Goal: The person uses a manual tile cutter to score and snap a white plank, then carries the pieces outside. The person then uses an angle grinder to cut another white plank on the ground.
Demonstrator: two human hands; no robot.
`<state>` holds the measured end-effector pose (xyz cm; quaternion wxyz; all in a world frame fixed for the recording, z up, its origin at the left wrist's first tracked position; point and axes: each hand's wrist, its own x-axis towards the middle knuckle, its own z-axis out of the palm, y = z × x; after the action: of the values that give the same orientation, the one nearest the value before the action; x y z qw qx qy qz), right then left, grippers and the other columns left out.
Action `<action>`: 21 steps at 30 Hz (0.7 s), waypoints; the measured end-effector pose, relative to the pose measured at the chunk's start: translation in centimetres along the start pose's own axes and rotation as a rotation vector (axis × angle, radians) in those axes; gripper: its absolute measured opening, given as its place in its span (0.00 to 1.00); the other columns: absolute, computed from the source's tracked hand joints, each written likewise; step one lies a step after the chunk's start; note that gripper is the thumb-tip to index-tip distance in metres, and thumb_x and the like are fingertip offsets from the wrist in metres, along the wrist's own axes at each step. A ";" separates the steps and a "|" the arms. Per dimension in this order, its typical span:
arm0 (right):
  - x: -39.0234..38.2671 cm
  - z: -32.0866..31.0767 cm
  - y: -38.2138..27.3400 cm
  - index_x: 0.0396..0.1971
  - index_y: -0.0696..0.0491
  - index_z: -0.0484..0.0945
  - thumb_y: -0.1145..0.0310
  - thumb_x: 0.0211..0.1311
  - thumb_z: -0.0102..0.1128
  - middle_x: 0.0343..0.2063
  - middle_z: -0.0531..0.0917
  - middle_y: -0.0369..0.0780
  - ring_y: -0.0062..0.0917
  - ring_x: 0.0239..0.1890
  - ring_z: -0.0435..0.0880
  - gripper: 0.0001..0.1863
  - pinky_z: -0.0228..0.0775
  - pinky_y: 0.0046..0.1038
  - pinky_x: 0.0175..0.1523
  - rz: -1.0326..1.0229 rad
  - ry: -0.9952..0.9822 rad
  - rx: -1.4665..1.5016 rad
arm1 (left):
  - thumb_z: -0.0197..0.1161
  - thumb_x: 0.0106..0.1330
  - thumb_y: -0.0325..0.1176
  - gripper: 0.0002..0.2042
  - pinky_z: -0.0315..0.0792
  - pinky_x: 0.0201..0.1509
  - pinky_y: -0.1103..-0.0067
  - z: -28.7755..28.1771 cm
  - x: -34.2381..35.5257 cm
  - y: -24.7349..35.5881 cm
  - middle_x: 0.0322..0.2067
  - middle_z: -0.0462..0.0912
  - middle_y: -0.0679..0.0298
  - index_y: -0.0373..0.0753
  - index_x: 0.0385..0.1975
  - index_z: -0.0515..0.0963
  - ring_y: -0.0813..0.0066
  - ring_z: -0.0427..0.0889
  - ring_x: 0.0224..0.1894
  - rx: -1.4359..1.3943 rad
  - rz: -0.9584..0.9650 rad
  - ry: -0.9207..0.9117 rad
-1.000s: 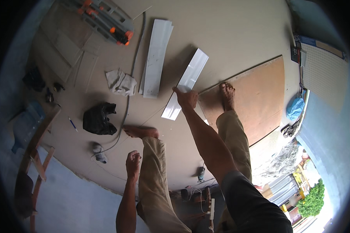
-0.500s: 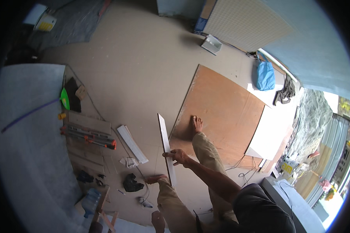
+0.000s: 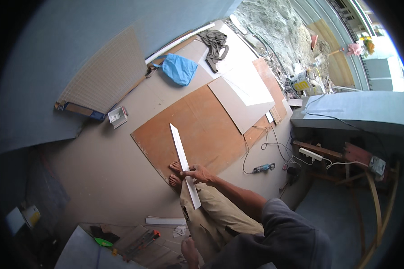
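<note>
Right hand grips long white strip near its middle, arm stretched forward. Strip slants up-left over bare feet and brown board. Left hand low at frame edge, beside khaki trousers; cannot tell if clenched. Beyond board: grey panel, power tool with cable, blue bag, mesh sheet against wall.

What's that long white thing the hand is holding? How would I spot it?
Find the big brown board lying on the floor. Above its near edge, by the bare feet, the right hand grips a long white strip. It's thin, flat, pointed at its far end.
</note>
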<state>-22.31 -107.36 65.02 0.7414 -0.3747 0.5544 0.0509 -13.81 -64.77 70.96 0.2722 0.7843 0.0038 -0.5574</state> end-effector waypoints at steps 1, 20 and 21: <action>0.0 -1.5 2.6 0.47 0.62 0.83 0.40 0.55 0.71 0.46 0.85 0.48 0.36 0.49 0.85 0.36 0.85 0.41 0.50 0.024 0.057 0.055 | 0.57 0.75 0.40 0.15 0.73 0.39 0.76 -0.4 1.0 2.0 0.33 0.83 0.61 0.32 0.43 0.78 0.76 0.80 0.34 0.012 -0.006 -0.026; -13.7 -15.7 7.9 0.27 0.58 0.87 0.31 0.44 0.74 0.26 0.87 0.42 0.26 0.29 0.87 0.38 0.76 0.29 0.30 0.144 0.456 0.475 | 0.54 0.77 0.49 0.23 0.76 0.47 0.65 25.3 4.1 33.9 0.35 0.86 0.49 0.32 0.47 0.80 0.57 0.86 0.40 1.009 0.401 -0.502; -13.2 -16.2 8.0 0.24 0.58 0.87 0.29 0.42 0.73 0.23 0.86 0.43 0.29 0.26 0.86 0.39 0.75 0.31 0.32 0.122 0.468 0.502 | 0.54 0.76 0.49 0.22 0.76 0.47 0.63 27.3 3.1 35.0 0.34 0.86 0.47 0.32 0.46 0.80 0.53 0.86 0.40 1.088 0.485 -0.476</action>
<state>-43.98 -107.12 70.68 0.6587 -0.1484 0.7261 -0.1299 -25.65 -107.29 76.70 -0.0530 0.6436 -0.5178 -0.5611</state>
